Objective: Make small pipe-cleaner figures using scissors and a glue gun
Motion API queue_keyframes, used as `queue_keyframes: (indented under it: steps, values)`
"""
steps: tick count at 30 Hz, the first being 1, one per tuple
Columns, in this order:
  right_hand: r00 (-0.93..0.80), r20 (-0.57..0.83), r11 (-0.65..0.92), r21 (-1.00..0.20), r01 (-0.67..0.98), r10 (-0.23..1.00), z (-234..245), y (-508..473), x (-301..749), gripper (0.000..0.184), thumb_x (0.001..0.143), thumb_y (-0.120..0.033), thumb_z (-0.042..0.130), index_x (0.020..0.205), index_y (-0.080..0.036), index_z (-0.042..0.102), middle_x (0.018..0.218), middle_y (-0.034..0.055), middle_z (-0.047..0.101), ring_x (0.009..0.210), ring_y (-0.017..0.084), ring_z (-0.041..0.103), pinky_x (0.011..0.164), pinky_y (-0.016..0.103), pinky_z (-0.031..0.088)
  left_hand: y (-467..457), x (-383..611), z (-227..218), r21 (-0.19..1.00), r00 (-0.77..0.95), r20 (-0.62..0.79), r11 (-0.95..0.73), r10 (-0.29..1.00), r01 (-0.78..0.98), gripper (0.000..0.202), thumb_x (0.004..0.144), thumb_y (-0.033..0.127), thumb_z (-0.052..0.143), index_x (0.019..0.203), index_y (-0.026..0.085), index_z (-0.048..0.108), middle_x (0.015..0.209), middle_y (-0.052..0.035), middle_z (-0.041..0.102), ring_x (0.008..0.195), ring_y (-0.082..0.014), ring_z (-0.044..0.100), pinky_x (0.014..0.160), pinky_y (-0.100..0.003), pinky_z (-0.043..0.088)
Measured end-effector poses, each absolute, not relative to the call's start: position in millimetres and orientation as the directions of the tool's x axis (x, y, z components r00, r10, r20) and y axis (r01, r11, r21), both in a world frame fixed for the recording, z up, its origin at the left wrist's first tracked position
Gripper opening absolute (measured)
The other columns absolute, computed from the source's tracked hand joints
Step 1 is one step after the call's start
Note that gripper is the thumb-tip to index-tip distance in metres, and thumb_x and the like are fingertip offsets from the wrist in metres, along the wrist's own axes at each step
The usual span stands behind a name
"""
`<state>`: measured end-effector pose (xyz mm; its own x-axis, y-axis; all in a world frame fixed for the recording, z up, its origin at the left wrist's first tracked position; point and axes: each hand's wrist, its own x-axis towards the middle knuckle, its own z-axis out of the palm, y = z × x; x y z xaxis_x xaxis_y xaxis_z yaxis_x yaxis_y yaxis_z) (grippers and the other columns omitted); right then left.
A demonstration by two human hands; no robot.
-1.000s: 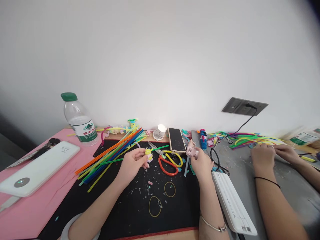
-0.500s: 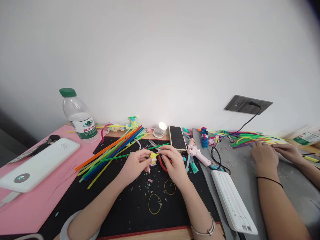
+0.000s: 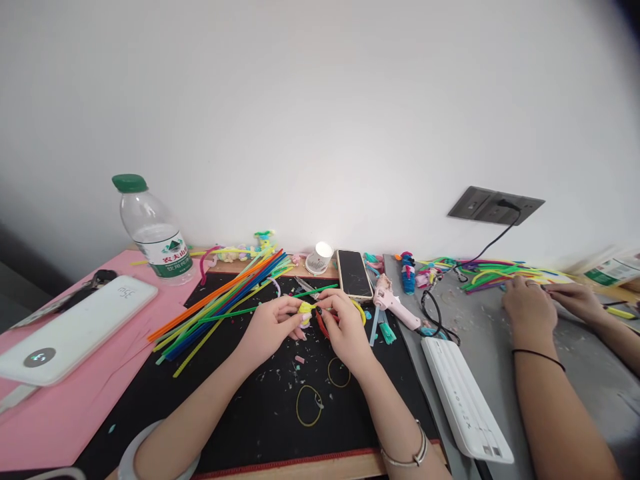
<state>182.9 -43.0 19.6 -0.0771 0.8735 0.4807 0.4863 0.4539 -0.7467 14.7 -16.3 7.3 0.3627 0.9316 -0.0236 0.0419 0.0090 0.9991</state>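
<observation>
My left hand (image 3: 270, 328) pinches a small yellow fuzzy piece (image 3: 305, 309) over the black mat (image 3: 260, 413). A green pipe cleaner (image 3: 250, 310) runs from that piece toward the left. My right hand (image 3: 344, 327) is closed on the same yellow piece from the right, so both hands meet at it. Red-handled scissors (image 3: 324, 325) lie partly hidden under my right hand. The pink glue gun (image 3: 397, 307) lies on the table just right of my right hand, untouched.
A fan of coloured pipe cleaners (image 3: 220, 303) lies left of my hands. Two yellow rings (image 3: 310, 405) rest near the mat's front. A water bottle (image 3: 150, 230), white power bank (image 3: 70, 330), phone (image 3: 354, 274) and white keyboard (image 3: 463, 397) surround the mat. Another person's hands (image 3: 537, 303) work at the right.
My right hand set the pink glue gun down on the table and moved left to join my left hand on the yellow piece.
</observation>
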Motion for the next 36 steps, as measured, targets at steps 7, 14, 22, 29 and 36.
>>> queue_keyframes:
  steps: [7, 14, 22, 29, 36]
  values:
    - [-0.054, 0.482, 0.446, -0.754, 0.482, 0.874, 18.5, -46.1, 179.3, 0.017, 0.084, -0.008, 0.045, 0.079, -0.020, 0.057, 0.099, 0.0072, 0.057, 0.091, 0.017, 0.058, 0.077, 0.031, 0.048, -14.2, 14.8, 2.3, 1.000, 0.302, -0.012, 0.012, 0.953, 0.002, 0.027, 0.075, 0.031, 0.066, 0.096, 0.015, 0.061, 0.082, -0.0061, 0.072, 0.056, -0.0149, 0.066, 0.056, -0.028, 0.056]
    - [0.021, 0.423, 0.381, -0.838, 0.391, 0.906, 15.6, -45.4, 175.3, 0.015, 0.083, -0.013, 0.051, 0.079, -0.020, 0.064, 0.100, 0.0077, 0.059, 0.090, 0.018, 0.060, 0.071, 0.029, 0.050, -15.4, 14.9, 3.7, 1.000, 0.301, -0.007, 0.005, 0.954, 0.006, 0.023, 0.075, 0.030, 0.066, 0.090, 0.015, 0.059, 0.075, -0.0039, 0.070, 0.056, -0.0157, 0.067, 0.055, -0.028, 0.056]
    - [-0.036, 0.343, 0.339, -0.898, 0.280, 0.939, 14.7, -46.2, 175.6, 0.027, 0.082, -0.014, 0.049, 0.099, -0.023, 0.069, 0.121, 0.0089, 0.056, 0.106, 0.020, 0.059, 0.074, 0.029, 0.052, -13.5, 14.2, 4.7, 1.000, 0.228, -0.017, 0.013, 0.974, 0.019, 0.028, 0.073, 0.036, 0.069, 0.086, 0.014, 0.059, 0.067, -0.0022, 0.068, 0.055, -0.0166, 0.067, 0.054, -0.028, 0.055]
    - [-0.028, 0.405, 0.392, -0.861, 0.325, 0.914, 20.4, -49.0, 173.5, 0.030, 0.082, -0.012, 0.049, 0.100, -0.024, 0.071, 0.119, 0.0093, 0.058, 0.107, 0.020, 0.059, 0.075, 0.030, 0.052, -10.8, 13.8, 4.3, 1.000, 0.189, -0.008, 0.007, 0.982, 0.005, 0.030, 0.071, 0.038, 0.070, 0.084, 0.014, 0.058, 0.070, -0.0032, 0.069, 0.054, -0.0166, 0.067, 0.053, -0.028, 0.055]
    - [-0.033, 0.282, 0.284, -0.952, 0.116, 0.959, 16.8, -47.5, 175.6, 0.028, 0.082, -0.018, 0.054, 0.100, -0.027, 0.073, 0.128, 0.0071, 0.054, 0.117, 0.021, 0.054, 0.081, 0.030, 0.052, -11.5, 12.9, 3.8, 1.000, 0.152, -0.001, 0.001, 0.988, 0.005, 0.029, 0.071, 0.037, 0.071, 0.083, 0.014, 0.057, 0.072, -0.0034, 0.069, 0.054, -0.0160, 0.067, 0.054, -0.028, 0.056]
